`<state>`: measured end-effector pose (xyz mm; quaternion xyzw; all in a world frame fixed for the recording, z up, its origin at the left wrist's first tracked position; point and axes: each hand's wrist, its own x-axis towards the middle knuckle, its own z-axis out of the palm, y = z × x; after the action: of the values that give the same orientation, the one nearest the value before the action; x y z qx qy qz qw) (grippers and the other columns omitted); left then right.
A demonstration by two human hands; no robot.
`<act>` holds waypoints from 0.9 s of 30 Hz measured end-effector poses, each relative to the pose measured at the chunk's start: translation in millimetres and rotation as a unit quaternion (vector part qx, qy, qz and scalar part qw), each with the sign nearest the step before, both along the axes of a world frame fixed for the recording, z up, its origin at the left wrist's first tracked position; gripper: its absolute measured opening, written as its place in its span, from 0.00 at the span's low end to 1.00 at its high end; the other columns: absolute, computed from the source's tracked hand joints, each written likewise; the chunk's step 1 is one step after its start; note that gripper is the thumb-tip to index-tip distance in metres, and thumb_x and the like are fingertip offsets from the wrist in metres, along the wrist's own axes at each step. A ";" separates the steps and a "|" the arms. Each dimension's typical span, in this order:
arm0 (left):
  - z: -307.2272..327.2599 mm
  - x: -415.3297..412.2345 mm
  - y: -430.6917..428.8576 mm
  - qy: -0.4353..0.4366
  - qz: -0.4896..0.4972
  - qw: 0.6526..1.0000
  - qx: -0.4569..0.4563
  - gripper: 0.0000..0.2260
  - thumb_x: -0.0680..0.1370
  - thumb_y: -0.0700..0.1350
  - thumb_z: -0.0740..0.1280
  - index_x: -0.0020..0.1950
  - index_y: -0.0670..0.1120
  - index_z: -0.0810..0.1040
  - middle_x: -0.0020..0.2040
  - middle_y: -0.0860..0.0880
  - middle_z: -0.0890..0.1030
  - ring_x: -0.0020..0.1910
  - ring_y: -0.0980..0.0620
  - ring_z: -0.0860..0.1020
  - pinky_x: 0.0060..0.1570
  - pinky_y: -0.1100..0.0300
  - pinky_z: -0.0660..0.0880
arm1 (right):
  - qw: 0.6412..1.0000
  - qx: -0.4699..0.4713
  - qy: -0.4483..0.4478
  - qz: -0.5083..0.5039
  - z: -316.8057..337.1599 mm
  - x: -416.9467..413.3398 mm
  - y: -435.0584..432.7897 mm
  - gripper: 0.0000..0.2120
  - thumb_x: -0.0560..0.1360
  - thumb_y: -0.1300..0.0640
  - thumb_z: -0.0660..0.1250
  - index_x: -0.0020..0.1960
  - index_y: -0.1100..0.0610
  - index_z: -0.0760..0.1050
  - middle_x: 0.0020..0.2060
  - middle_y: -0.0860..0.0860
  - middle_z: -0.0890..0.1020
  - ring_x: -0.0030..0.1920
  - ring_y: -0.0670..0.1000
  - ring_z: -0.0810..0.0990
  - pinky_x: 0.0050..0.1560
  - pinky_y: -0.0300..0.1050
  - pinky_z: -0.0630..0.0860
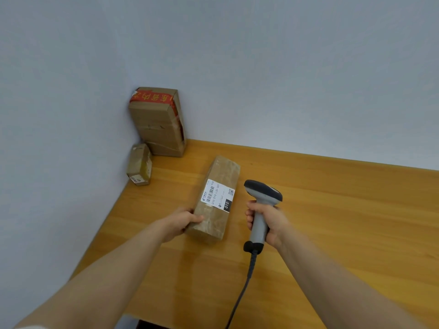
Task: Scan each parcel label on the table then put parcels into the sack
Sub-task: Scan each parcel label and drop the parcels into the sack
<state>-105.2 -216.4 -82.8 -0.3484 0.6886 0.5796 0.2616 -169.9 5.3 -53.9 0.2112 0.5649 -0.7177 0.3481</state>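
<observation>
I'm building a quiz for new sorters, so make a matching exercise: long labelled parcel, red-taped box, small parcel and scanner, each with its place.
1 long labelled parcel
2 red-taped box
3 small parcel
4 scanner

A gripped in the right hand
B upright in the far corner
C flat on the table, left hand holding its near end
D by the left wall, in front of the red-taped box

Pairs: 1-C, 2-B, 3-D, 4-A
</observation>
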 end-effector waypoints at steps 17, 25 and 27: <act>-13.4 -1.8 17.2 -0.012 -0.131 0.911 -0.391 0.52 0.62 0.53 0.79 0.75 0.41 0.51 0.70 0.42 0.61 0.70 0.43 0.61 0.66 0.51 0.67 | 0.999 0.034 0.002 0.017 -1.2 17.5 1.3 0.06 0.74 0.63 0.71 0.49 0.63 0.76 0.30 0.56 0.80 0.28 0.51 0.77 0.32 0.44 0.78; 32.4 -10.2 -20.6 0.168 -0.218 0.785 -0.555 0.51 0.65 0.53 0.78 0.77 0.41 0.49 0.73 0.42 0.56 0.74 0.43 0.54 0.73 0.51 0.56 | 0.990 0.023 0.090 0.108 33.2 27.2 -17.8 0.08 0.74 0.60 0.72 0.48 0.61 0.75 0.28 0.55 0.76 0.24 0.51 0.72 0.28 0.43 0.73; 39.9 -8.7 -25.2 0.187 -0.231 0.760 -0.579 0.50 0.65 0.53 0.77 0.77 0.40 0.51 0.74 0.43 0.58 0.75 0.43 0.54 0.73 0.52 0.56 | 0.985 0.030 0.119 0.122 38.8 29.0 -21.7 0.07 0.74 0.61 0.71 0.47 0.62 0.75 0.27 0.55 0.75 0.24 0.51 0.71 0.28 0.43 0.71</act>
<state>-114.0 -241.5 -42.9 -0.1484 0.9878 0.0465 0.0025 -140.9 -16.5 -15.1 0.0646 0.6448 -0.6728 0.3568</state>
